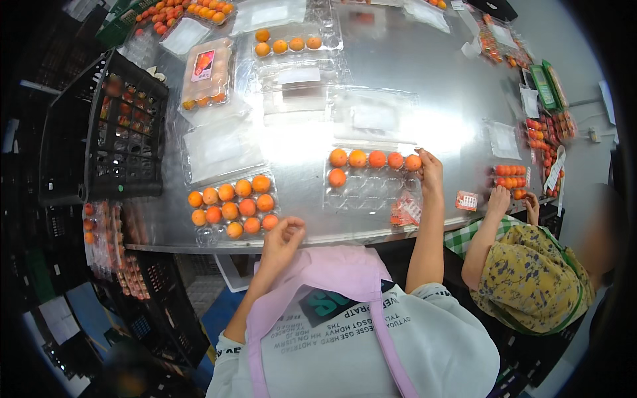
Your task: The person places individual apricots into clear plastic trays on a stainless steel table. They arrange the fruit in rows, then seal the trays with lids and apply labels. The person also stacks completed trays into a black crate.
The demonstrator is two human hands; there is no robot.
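Note:
My left hand [283, 241], fingers curled, is at the near right corner of a clear plastic fruit tray [206, 234]. It is right beside an orange round fruit [270, 222]; whether it grips the fruit is unclear. Several more fruits stand in rows in that tray, with bare cups at its near left. My right hand [431, 171] reaches the right end of a second clear tray [368, 191], fingertips at the last fruit [413, 162] of its far row. One fruit [337, 177] sits in that tray's second row. Both trays' lids, each with a white pad [219, 151], lie folded back.
A black crate [127, 129] stands at the left. Printed cards [405, 210] overlap the second tray's near right corner. Beyond are a part-filled tray [298, 52] and a closed, labelled pack [206, 74]. At right, a co-worker's hands [499, 200] work at fruit packs; a green scale-like device [543, 85] stands beyond.

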